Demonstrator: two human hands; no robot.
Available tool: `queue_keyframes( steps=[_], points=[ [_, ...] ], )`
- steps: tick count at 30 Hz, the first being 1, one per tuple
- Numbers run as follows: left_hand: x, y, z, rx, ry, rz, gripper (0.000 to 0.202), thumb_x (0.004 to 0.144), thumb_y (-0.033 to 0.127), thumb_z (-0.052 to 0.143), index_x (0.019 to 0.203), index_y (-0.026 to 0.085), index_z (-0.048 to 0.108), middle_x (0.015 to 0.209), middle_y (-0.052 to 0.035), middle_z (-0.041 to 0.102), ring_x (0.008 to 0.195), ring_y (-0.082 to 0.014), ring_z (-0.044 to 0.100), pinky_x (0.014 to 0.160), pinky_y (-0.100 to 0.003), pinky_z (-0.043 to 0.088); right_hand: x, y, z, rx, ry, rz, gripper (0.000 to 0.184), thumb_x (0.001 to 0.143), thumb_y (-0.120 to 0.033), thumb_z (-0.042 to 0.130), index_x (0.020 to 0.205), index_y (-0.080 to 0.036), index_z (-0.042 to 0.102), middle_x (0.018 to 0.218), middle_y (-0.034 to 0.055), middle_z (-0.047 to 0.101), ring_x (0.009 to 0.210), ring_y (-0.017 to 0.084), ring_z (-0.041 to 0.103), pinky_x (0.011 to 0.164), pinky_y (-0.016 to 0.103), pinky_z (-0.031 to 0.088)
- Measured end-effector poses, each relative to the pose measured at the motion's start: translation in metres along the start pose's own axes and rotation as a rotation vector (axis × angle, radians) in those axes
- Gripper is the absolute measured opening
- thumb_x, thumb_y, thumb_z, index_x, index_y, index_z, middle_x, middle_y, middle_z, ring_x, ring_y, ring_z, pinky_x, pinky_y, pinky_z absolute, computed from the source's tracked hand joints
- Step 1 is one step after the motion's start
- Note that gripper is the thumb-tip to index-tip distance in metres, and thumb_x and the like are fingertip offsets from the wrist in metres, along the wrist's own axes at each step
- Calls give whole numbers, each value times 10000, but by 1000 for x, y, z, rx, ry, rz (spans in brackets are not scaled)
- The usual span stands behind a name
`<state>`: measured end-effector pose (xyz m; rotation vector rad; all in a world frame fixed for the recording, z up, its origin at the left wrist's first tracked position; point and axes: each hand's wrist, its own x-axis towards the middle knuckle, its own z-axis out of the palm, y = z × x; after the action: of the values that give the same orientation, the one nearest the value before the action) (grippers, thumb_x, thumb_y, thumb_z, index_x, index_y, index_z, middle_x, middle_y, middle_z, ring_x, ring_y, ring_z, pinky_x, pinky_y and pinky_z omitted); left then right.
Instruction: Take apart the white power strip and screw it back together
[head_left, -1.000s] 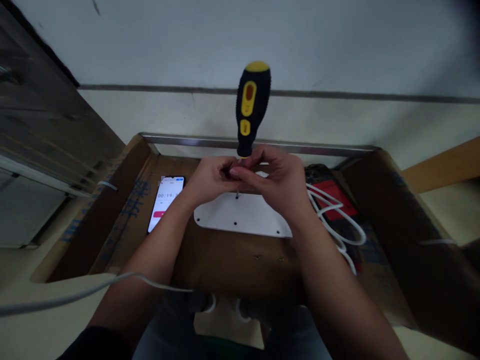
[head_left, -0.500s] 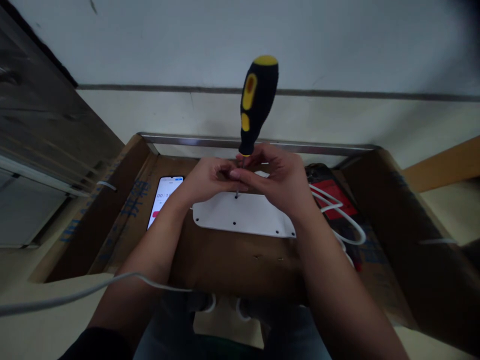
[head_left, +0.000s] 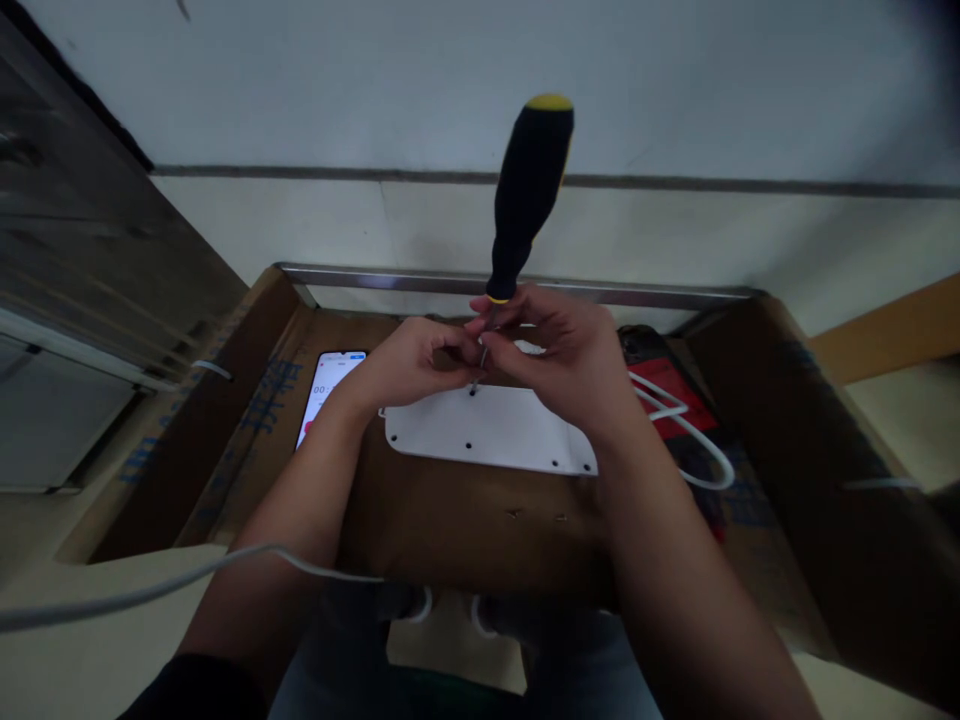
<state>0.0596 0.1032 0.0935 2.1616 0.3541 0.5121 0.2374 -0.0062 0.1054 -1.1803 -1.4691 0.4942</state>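
A black and yellow screwdriver (head_left: 532, 185) stands tilted to the right, its tip at a hole near the far edge of a white panel (head_left: 442, 425). My right hand (head_left: 559, 345) pinches its shaft just below the handle. From the other side my left hand (head_left: 420, 358) is closed around the lower shaft, fingertips meeting those of the right hand; whether it grips the shaft or only steadies it is partly hidden. Several dark screw holes dot the panel, which lies flat on cardboard. Two small screws (head_left: 514, 513) lie on the cardboard nearer me.
A lit phone (head_left: 330, 385) lies left of my left forearm. On the right are a looped white cable (head_left: 701, 450) and a red and black object (head_left: 682, 395). Cardboard walls (head_left: 810, 480) rise at both sides, and a metal rail (head_left: 375, 280) runs along the back. Another cable (head_left: 150, 598) crosses my left forearm.
The screwdriver has turned about its axis, its yellow side patches no longer facing me, and its handle leans further right. My right fingers have shifted slightly with it. The panel stays put.
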Motion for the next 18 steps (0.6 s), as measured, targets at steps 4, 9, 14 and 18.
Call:
queue_keyframes(
  steps=[4, 9, 14, 18],
  points=[
    [0, 1, 4, -86, -8, -54, 236, 876, 365, 772, 992, 162, 807, 933, -26, 777, 927, -190, 721, 819, -269, 557, 1, 1, 1, -26, 33, 14, 352, 791, -398, 842, 1003, -133, 748, 945, 33, 740, 802, 66, 671, 724, 188, 558],
    [2, 3, 9, -82, 73, -80, 236, 821, 358, 827, 893, 143, 758, 862, -26, 754, 857, -178, 706, 801, -275, 554, 2, 4, 3, -11, 88, -6, 354, 785, -382, 846, 1009, -141, 716, 809, -3, 692, 786, 71, 676, 704, 185, 565],
    [2, 5, 3, -26, -55, -61, 216, 860, 339, 777, 951, 143, 761, 908, -44, 765, 852, -168, 696, 788, -268, 548, 1, 2, 2, 15, 48, -10, 270, 835, -361, 796, 940, -133, 696, 897, 14, 732, 844, 73, 707, 769, 190, 594],
    [1, 5, -2, 31, -146, -71, 189, 903, 317, 716, 938, 143, 783, 904, -52, 780, 849, -168, 702, 768, -259, 529, -1, 0, -1, 63, -14, 43, 424, 881, -326, 732, 1259, -151, 657, 950, 25, 753, 887, 98, 738, 726, 198, 612]
  ],
)
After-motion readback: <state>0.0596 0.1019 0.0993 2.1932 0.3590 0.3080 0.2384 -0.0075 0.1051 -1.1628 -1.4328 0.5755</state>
